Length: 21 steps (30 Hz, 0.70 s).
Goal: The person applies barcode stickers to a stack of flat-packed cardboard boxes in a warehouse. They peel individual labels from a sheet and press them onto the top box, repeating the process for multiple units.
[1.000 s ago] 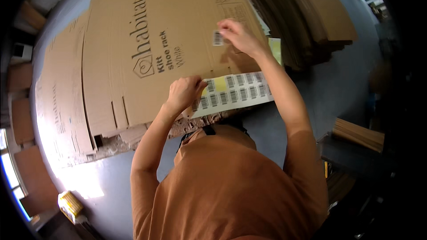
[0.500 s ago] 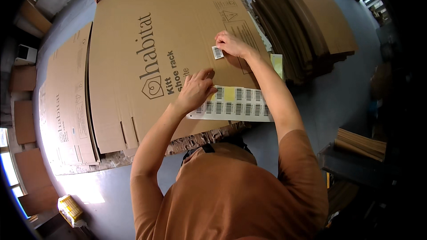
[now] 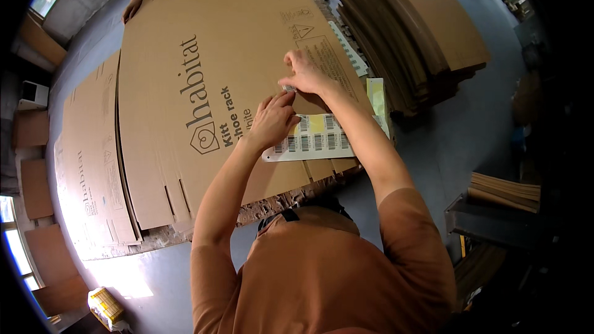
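Note:
A large flat brown cardboard sheet [image 3: 167, 86], printed with dark lettering, lies before me. My right hand [image 3: 304, 75] is over its right half, with thumb and finger pinching a small white barcode label [image 3: 289, 88] just above the board. My left hand [image 3: 273, 120] is close below, its fingertips reaching the label's lower edge. Under the left hand's thumb side is the corner of a white sheet of barcode labels [image 3: 309, 153], which this hand grips. Yellowish backing shows where labels are gone. The left fingers' undersides are hidden.
Another person's hand [image 3: 131, 11] rests on the cardboard's far left edge. A second printed cardboard stack [image 3: 93, 148] adjoins on the left. To the right stands a tall stack of brown boards [image 3: 427, 31]. More label sheets [image 3: 377, 96] lie along the cardboard's right edge.
My right hand has brought the small label down and left, close to my left fingertips. The left fingers have stretched toward it. The label sheet has shifted slightly with my left hand.

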### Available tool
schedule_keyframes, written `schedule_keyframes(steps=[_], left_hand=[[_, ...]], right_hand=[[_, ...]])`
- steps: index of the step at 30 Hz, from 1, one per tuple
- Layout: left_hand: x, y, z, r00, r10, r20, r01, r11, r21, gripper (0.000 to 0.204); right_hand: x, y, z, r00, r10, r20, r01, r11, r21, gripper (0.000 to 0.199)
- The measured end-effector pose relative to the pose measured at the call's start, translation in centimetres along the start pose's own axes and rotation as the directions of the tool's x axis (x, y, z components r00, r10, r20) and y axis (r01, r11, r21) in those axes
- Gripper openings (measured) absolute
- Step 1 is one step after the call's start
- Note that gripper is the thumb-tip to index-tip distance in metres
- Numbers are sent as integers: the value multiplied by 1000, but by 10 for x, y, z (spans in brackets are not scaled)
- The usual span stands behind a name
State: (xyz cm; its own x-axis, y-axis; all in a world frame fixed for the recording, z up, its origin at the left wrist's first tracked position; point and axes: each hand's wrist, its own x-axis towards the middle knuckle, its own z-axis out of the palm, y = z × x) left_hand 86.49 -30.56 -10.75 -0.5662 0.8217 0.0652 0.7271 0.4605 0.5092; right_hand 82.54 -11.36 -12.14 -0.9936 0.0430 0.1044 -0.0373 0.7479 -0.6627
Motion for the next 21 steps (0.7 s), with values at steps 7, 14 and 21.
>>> schedule_keyframes(steps=[7, 14, 21], left_hand=[[-68, 6, -15, 990, -136, -47, 112, 934, -339, 25], [-108, 25, -13, 978, -155, -141, 93, 925, -368, 23], [-117, 33, -17, 973, -225, -40, 174, 843, -509, 23]], right_hand=[[-47, -33, -17, 973, -125, 194, 96, 983, 155, 26], [-157, -95, -18, 857, -474, 202, 474, 879, 54, 17], [-174, -115, -17, 815, -572, 91, 575, 781, -243, 10]])
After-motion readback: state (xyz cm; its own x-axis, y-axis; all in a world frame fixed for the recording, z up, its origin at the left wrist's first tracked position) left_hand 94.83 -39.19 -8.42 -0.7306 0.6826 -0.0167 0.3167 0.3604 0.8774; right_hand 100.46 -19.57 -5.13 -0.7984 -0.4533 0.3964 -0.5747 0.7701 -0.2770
